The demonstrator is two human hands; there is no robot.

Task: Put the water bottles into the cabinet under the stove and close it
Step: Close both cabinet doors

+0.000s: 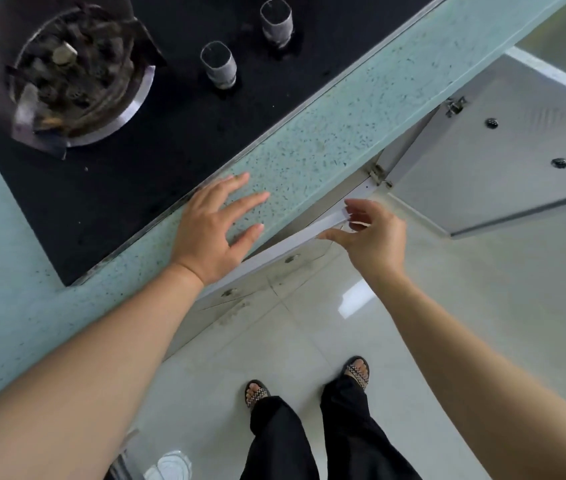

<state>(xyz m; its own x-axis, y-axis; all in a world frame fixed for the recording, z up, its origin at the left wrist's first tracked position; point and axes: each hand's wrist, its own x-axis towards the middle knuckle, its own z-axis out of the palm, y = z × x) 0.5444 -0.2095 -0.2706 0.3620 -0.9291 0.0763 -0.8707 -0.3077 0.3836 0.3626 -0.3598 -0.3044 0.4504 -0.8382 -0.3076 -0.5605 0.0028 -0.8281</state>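
Looking straight down at a speckled pale green worktop (pixel 312 140) with a black glass stove (pixel 170 109) set into it. The burner (pixel 73 81) sits at the upper left, and two knobs (pixel 218 65) stand near the stove's front edge.

The left hand (pixel 214 225) hovers over or rests on the worktop's front edge, palm down, fingers (pixel 252 199) spread wide and holding nothing; can't tell if it's actually touching. The right hand (pixel 369 233) is just below the worktop edge, thumb and fingertips loosely pinched around the top edge of the left cabinet door (pixel 295 239), which sits only a little way out from the cabinet front. It's a light grip, not a full fist.

The right cabinet door (pixel 496 154) is swung wide open out over the floor (pixel 465 306), its grey inner face up, with two round fittings and its hinges visible. The cabinet's inside is hidden under the worktop, so no telling what's in there.

As for the bottles, only one thing looks like one: a clear plastic shape (pixel 170 467) at the bottom edge, down on the floor by the person's left arm, mostly cut off. The person is in black trousers and sandals (pixel 357 372), standing on glossy pale tiles
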